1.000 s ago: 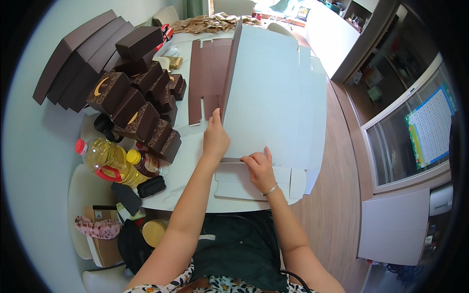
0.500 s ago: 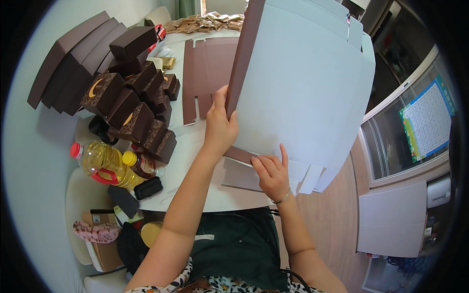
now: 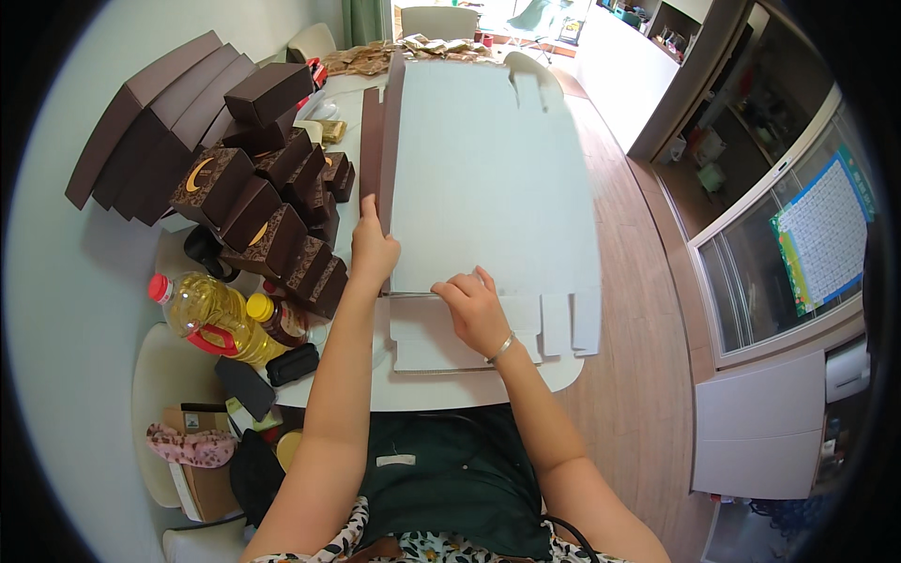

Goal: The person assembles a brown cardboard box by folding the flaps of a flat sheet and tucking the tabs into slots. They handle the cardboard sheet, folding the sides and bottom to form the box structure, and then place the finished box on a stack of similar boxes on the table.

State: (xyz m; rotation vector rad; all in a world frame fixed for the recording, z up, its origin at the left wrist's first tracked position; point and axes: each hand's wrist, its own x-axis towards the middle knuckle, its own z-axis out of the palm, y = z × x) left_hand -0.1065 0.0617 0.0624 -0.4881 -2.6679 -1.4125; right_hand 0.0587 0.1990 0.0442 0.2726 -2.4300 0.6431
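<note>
A large unfolded cardboard box blank (image 3: 488, 178), white inside and brown outside, lies over the white table in front of me. Its long left side flap stands folded up, showing a brown strip. My left hand (image 3: 375, 249) grips this flap near the blank's near left corner. At the near crease, my right hand (image 3: 477, 308) has its fingers curled and pinches the board's edge. White end flaps (image 3: 460, 336) spread flat toward me below that crease. Beneath the left edge, part of another brown blank (image 3: 372, 141) shows; the rest of it is hidden.
Stacked dark brown boxes (image 3: 272, 188) crowd the table's left side. Nearer stand an oil bottle (image 3: 211, 314) with a red cap and a yellow-capped jar (image 3: 277, 317), beside a black case (image 3: 293, 364). Several gold packets (image 3: 441, 47) lie at the far end. Wooden floor (image 3: 638, 310) runs along the right.
The blank has come down from a raised, tilted position onto the table and shifted left, with both hands. The near flap, folded up at my right hand before, now lies flat.
</note>
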